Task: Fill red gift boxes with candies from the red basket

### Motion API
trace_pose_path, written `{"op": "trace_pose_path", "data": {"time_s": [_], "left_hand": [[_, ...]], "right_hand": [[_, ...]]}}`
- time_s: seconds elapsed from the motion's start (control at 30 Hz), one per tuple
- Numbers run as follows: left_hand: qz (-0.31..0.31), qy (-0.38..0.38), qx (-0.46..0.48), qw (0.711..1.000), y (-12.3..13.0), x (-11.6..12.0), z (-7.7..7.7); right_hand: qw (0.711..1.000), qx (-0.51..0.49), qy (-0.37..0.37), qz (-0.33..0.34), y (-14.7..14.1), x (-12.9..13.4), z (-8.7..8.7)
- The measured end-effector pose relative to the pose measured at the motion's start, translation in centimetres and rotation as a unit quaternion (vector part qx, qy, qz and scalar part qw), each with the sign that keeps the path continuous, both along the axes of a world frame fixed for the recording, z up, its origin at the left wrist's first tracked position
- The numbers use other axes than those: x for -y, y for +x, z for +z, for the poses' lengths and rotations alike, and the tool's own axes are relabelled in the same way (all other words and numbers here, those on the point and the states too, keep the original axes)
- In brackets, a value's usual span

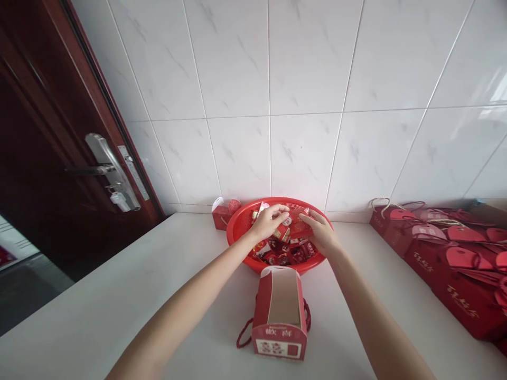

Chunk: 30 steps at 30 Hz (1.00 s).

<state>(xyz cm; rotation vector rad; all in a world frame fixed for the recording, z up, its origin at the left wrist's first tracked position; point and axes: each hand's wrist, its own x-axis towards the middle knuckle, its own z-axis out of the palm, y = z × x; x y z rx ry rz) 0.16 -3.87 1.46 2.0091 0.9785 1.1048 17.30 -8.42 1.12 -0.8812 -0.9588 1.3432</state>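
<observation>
A red oval basket [233, 232] holds many wrapped sweets and packets. Both of my hands are over it. My left hand [270, 221] is at the basket's left side, its fingers drawn together above the sweets; anything in the pinch is too small to make out. At the right rim is my right hand [321, 230], with curled fingers at the edge of a red packet [300, 226]; its exact hold is unclear. In front of the basket stands a red and white carton [279, 340], open at the top, with dark red cord handles at its sides.
Rows of red gift boxes [425, 264] with cord handles stand at the right on the white table [158, 279]. A small red box [220, 215] sits behind the basket's left side. A tiled wall [304, 158] rises behind; a dark red door [47, 132] is at left.
</observation>
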Motion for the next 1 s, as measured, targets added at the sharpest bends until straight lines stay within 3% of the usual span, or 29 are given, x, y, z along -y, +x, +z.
{"op": "trace_pose_path", "data": {"time_s": [0.17, 0.4, 0.57, 1.0], "left_hand": [[-0.025, -0.002, 0.003, 1.0, 0.0, -0.1, -0.3], [-0.007, -0.038, -0.001, 0.999, 0.0, 0.2, 0.3], [-0.037, -0.028, 0.036, 0.998, 0.0, 0.4, 0.7], [-0.089, -0.151, 0.148, 0.973, -0.2, 0.4, 0.9]], "right_hand": [[0.999, 0.014, 0.038, 0.031, 0.1, 0.0, -0.2], [0.997, -0.037, 0.054, -0.044, 0.1, -0.5, -0.8], [0.996, -0.041, 0.069, -0.042, 0.1, -0.8, -1.1], [0.997, -0.066, 0.049, -0.005, 0.2, -0.3, -0.2]]}}
